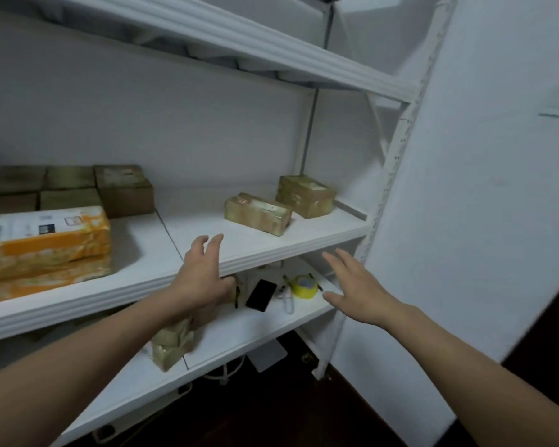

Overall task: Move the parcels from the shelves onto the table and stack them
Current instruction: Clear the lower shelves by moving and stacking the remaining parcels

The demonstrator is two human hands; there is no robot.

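Two small brown taped parcels lie on the middle shelf [304, 243]: a long one [257, 213] and a squarer one [305, 195] behind it to the right. My left hand [204, 275] reaches over the shelf's front edge, fingers spread, holding nothing, short of the long parcel. My right hand [355, 285] hovers open in front of the shelf, lower right of the parcels. A large orange and white parcel [42, 241] lies at the left, with several brown boxes [78, 188] behind it. Another brown parcel [171, 345] sits on the lower shelf under my left forearm.
The lower shelf [255, 330] holds a black phone [261, 295], a yellow tape roll [304, 286] and a pen or marker. A white shelf post [397, 156] and a white wall [481, 221] close off the right side. The floor below is dark.
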